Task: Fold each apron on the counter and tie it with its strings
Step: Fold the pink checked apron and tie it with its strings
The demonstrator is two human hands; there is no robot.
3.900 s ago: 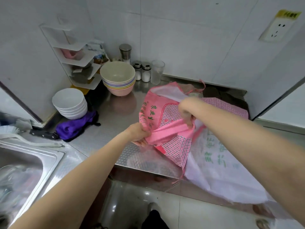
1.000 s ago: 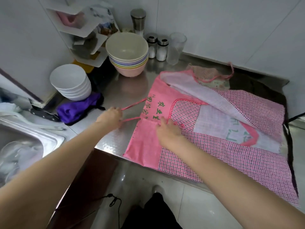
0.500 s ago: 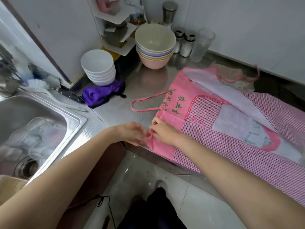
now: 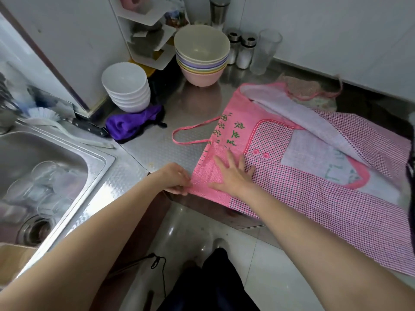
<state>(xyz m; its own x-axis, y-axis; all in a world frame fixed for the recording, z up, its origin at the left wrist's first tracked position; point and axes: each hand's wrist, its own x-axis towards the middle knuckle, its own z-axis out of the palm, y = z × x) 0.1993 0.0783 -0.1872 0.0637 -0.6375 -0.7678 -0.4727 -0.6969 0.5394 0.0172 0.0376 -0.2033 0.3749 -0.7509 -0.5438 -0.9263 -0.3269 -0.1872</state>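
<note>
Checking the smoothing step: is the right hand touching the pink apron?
Touching. The head view shows the right hand lying flat on the pink apron.

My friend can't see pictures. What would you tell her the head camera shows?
A person spreads a pink apron on a metal counter: the right hand presses flat on it while the left hand pinches its near corner. Its loop string lies to the left, with stacked bowls behind and a sink at far left.

green chinese characters printed on pink apron (image 4: 226,135), too blurred to read; nothing else legible.
</note>
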